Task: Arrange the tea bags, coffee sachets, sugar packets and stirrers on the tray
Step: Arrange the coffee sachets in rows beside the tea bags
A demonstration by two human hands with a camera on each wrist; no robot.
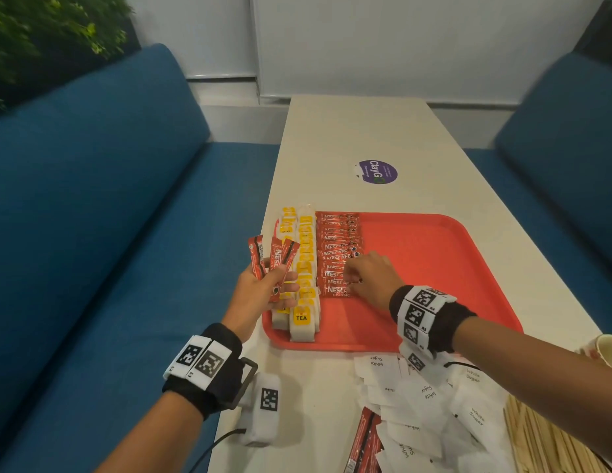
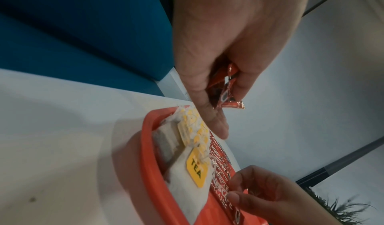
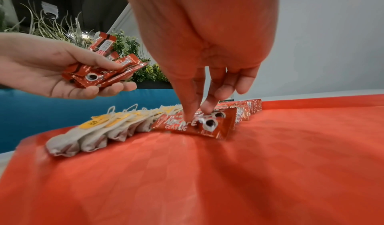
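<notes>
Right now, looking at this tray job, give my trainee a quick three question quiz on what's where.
1. True or false: the sugar packets already lie on the red tray.
2. What does the left hand hold?
A. coffee sachets
B. stirrers
C. tea bags
3. Fill in: the right hand has its fingertips on the row of coffee sachets, which lies beside the row of ____.

Key
1. False; they are heaped on the table, nearer than the tray.
2. A
3. tea bags
</notes>
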